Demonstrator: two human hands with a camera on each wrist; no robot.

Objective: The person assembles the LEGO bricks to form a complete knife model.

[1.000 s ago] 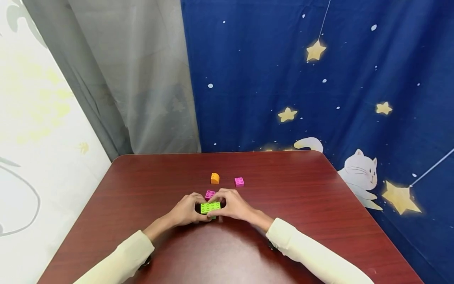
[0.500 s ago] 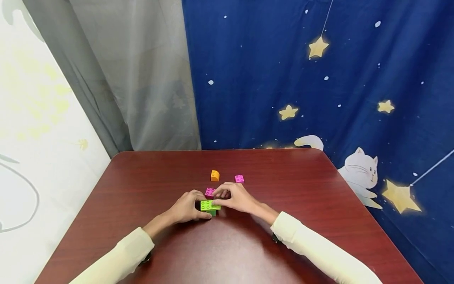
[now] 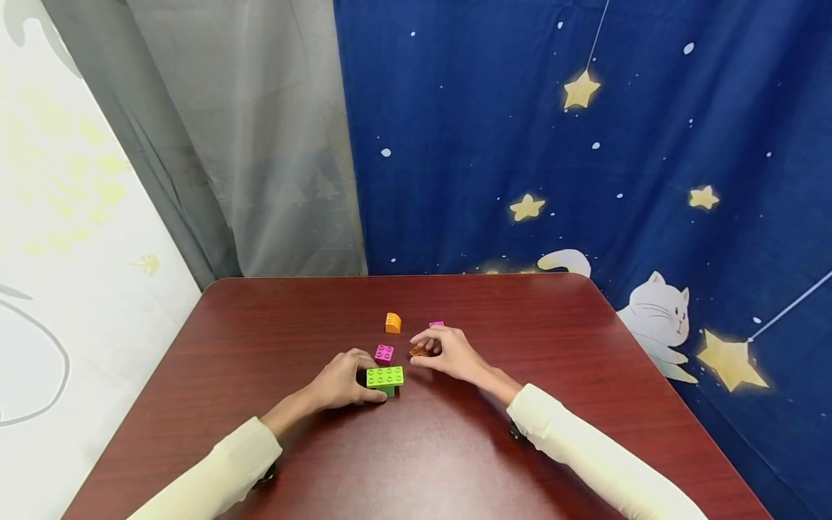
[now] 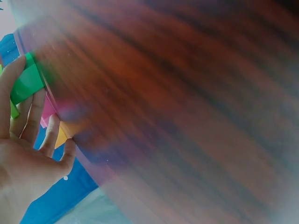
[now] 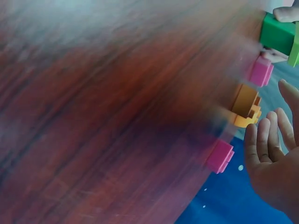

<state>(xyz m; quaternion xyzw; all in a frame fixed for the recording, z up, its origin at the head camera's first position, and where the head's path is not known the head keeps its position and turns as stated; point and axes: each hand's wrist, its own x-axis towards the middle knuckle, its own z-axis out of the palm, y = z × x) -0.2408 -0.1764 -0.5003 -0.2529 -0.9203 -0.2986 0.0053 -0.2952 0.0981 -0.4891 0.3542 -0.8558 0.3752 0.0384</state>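
Observation:
My left hand grips a stack of building bricks on the table, thumb at the near side. A long lime-green brick tops the stack, above a darker green brick. To the right, my right hand hovers around a brown brick. In the right wrist view its fingers and thumb are spread, with a gap to the brown brick. A magenta brick lies just behind the stack.
An orange brick with a curved side lies farther back. A pink brick sits behind my right hand, partly covered. The dark red table ends at a blue star-patterned curtain and a grey one.
My right hand has released the lime-green brick and moved right and slightly away, over to the brown brick. The left hand has stayed on the stack.

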